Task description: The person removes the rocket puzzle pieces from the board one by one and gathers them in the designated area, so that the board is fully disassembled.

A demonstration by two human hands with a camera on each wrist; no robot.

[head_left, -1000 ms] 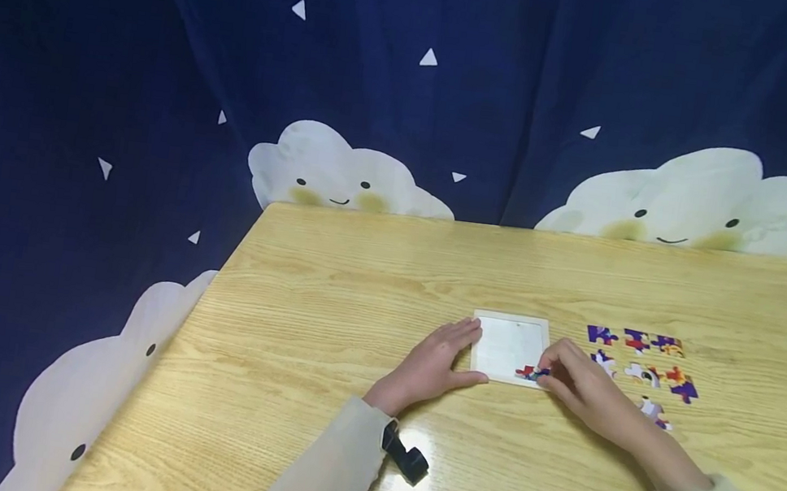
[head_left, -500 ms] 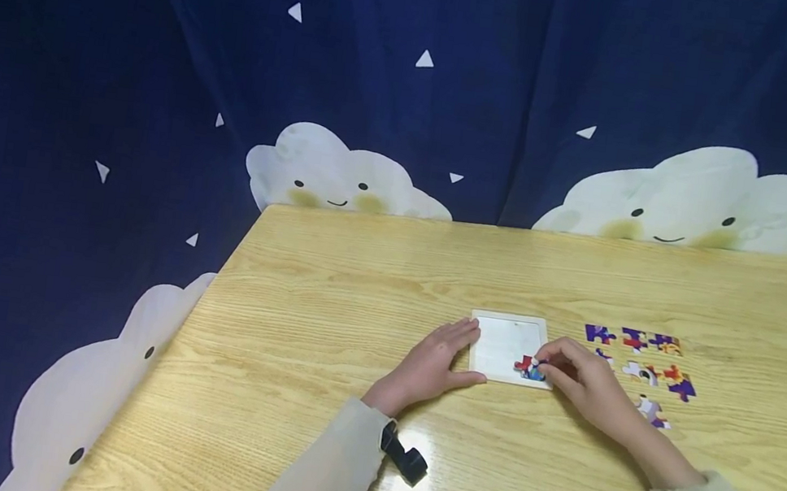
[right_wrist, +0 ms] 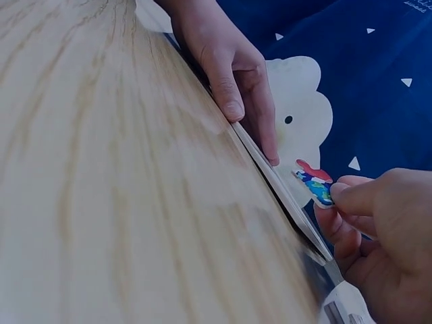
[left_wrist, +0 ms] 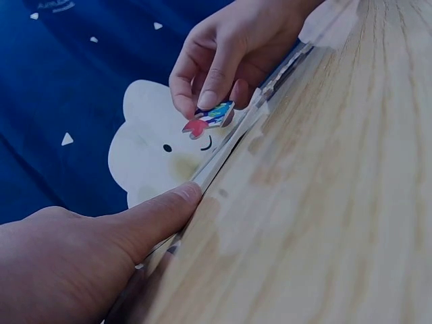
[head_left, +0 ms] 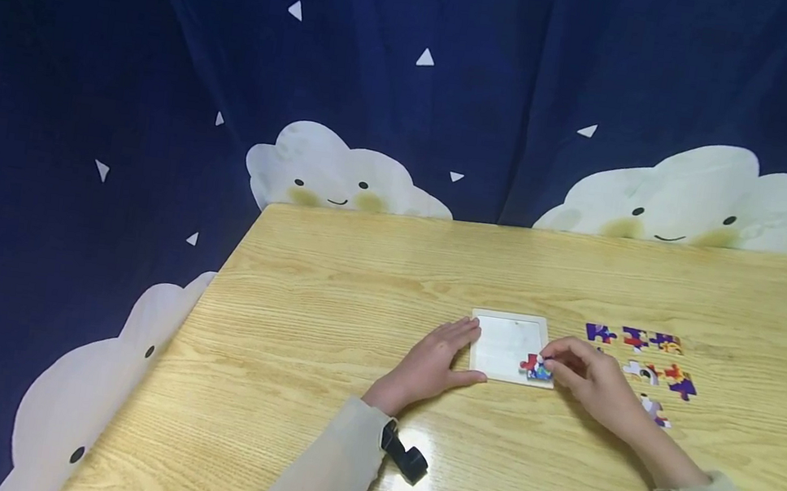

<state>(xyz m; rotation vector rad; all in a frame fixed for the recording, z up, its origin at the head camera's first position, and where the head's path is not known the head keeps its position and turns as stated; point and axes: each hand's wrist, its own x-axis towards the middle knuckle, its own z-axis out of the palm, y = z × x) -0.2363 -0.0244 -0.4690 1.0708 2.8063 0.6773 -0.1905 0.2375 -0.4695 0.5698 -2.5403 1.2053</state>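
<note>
Between thumb and fingers, my right hand (head_left: pixel 594 381) pinches a red and blue puzzle piece (head_left: pixel 536 367). The piece is held over the lower right corner of a white puzzle frame (head_left: pixel 512 316). In the right wrist view the piece (right_wrist: pixel 314 183) is lifted above the frame's edge (right_wrist: pixel 280 192) and tilted. My left hand (head_left: pixel 426 364) rests at the frame's left side, its fingers extended on the left rim and its thumb along the front edge. In the left wrist view that thumb (left_wrist: pixel 162 212) touches the frame's edge.
Several loose puzzle pieces lie in rough rows right of the frame, among them a purple piece (head_left: pixel 600 334), an orange and purple piece (head_left: pixel 681 382) and a white piece (head_left: pixel 653 410). The wooden table (head_left: pixel 327 303) reaches back to a dark blue curtain (head_left: pixel 385 72) with clouds.
The right hand has raised the puzzle piece slightly from the frame's lower right corner and turned it, so more of its face shows. The left hand has stayed in place on the frame.
</note>
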